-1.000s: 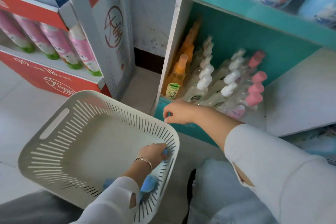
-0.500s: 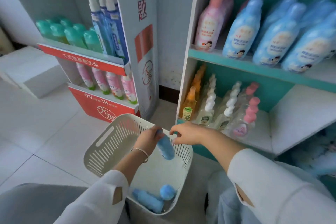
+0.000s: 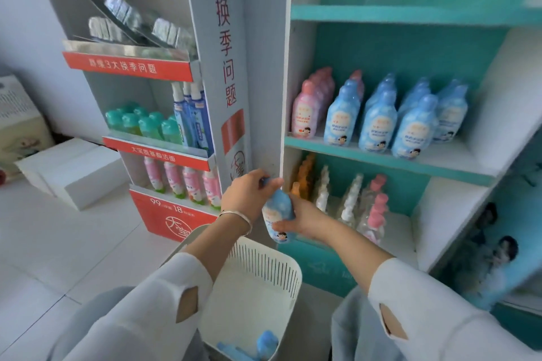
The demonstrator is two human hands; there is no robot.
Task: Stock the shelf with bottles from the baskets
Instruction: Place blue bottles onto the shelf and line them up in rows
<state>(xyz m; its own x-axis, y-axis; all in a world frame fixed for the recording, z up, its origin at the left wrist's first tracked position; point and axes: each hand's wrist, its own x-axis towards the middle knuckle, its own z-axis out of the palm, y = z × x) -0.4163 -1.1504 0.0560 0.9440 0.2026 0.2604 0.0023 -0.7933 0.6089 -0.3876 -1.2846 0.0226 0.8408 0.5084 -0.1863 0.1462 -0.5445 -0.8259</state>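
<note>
Blue bottle top beneath left hand; basket bottles cropped; right-side packs blurred

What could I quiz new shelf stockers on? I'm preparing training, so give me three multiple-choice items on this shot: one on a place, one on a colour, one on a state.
1. Where is the blue bottle?
A) lying on the floor tiles
B) just above the white basket, in front of the teal shelf unit
C) standing on the red display

2. What colour is the leftmost front bottle on the middle teal shelf?
A) green
B) orange
C) pink

3. How is the blue bottle held?
A) by both hands
B) by the left hand alone
C) by nobody

Answers:
1 B: it is held over the basket's far rim, by the unit's left post.
2 C: its body and cap are pink, beside the blue rows.
3 A: the left hand grips its top and the right hand grips its body.
</note>
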